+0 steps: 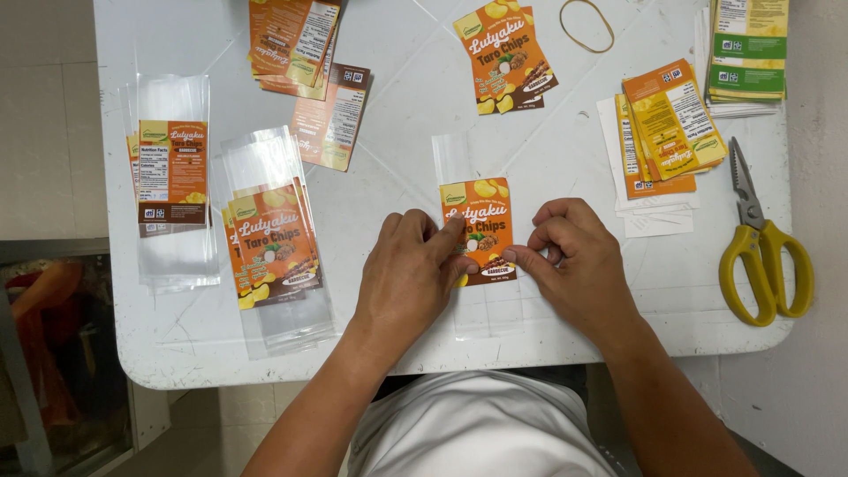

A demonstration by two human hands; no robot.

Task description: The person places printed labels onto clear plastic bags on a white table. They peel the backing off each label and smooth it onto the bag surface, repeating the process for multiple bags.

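My left hand point(408, 269) lies flat-knuckled on the white table point(565, 177), its fingertips pressing the left edge of an orange label point(478, 228) that sits on a clear bag point(473, 265) in front of me. My right hand point(579, 256) comes in from the other side, fingers curled, with thumb and forefinger pinching the label's lower right edge. So both hands are on the same label, neither one closed into a fist, neither one free. The label lies upright on the upper half of the bag, which runs lengthwise away from me, its top poking out above the label and its bottom reaching close to the table's near edge. To my left, near the left hand, lies a stack of labelled bags point(274, 243), and further left a second stack point(172, 177) showing the label backs. At the far edge, left of centre, is a loose pile of labels point(296, 40) with a few more point(334, 119) spread just below it. Straight ahead lie some face-up labels point(505, 57), and beside them a rubber band point(586, 24). To my right, well apart from the right hand, sits a fanned pile of label backs point(670, 124) on white backing slips point(658, 216), a green-striped stack point(749, 49) in the far corner, and yellow-handled scissors point(761, 252) near the table's right edge.
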